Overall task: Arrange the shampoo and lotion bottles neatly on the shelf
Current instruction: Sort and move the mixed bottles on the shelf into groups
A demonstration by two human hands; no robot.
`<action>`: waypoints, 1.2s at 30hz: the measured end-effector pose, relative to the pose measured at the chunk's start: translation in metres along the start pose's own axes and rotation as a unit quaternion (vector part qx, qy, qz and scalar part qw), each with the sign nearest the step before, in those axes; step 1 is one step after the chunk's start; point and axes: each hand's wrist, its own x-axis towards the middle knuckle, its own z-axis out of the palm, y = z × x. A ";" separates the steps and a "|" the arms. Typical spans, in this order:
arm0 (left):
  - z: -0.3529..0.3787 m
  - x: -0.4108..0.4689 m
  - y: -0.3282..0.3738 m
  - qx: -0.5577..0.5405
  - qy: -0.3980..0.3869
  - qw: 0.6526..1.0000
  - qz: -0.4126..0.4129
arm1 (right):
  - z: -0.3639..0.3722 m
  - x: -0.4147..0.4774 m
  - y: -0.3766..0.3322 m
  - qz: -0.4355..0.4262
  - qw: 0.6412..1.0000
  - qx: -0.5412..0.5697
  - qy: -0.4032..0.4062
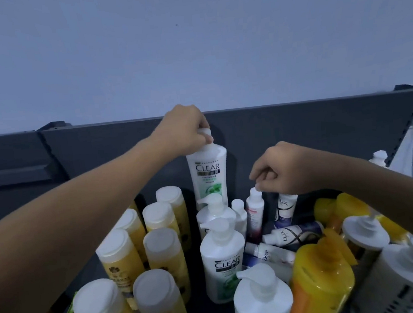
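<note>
Left hand has its fingers curled round the white cap of the tall CLEAR bottle, which is upright at the back of the dark grey shelf, close to the rear panel (its base is hidden behind other bottles, so standing or lifted can't be told). Right hand has curled fingers, with the fingertips pinching the top of the cap on the slim white-and-red bottle, which is upright just right of the CLEAR row. CLEAR pump bottles stand in a line in front of the tall one, mid-shelf. Yellow bottles with white caps stand grouped in rows on the left, under the left forearm. An upright LUX bottle sits below the right hand; a second LUX bottle and a Dove bottle lie on their sides in front of it. An orange-yellow bottle stands near right, with grey-white pump bottles beside it at far right. A plain bluish wall rises behind the shelf.
</note>
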 end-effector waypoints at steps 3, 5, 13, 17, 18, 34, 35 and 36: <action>0.025 -0.004 -0.005 0.016 -0.039 0.999 0.001 | 0.006 -0.006 0.000 -0.009 1.000 -0.001 0.006; 0.040 -0.008 -0.007 0.025 -0.063 0.998 0.000 | 0.010 -0.009 0.000 -0.020 1.000 -0.006 0.006; 0.079 -0.015 -0.016 0.073 -0.122 0.990 -0.004 | 0.016 -0.025 0.009 -0.013 1.000 -0.002 0.013; 0.089 -0.016 -0.022 0.086 -0.132 0.987 -0.010 | 0.013 -0.036 0.020 -0.007 1.000 -0.006 0.015; 0.089 -0.016 -0.023 0.087 -0.132 0.987 -0.009 | 0.012 -0.039 0.022 -0.005 1.000 -0.004 0.015; 0.031 -0.052 0.049 0.016 -0.091 0.992 0.085 | 0.024 -0.015 0.034 0.001 0.988 -0.071 -0.138; 0.028 -0.061 0.060 0.007 -0.102 0.991 0.088 | 0.021 -0.014 0.036 0.001 0.986 -0.059 -0.156; 0.024 -0.071 0.071 0.000 -0.111 0.990 0.088 | 0.016 -0.016 0.038 -0.003 0.985 -0.035 -0.170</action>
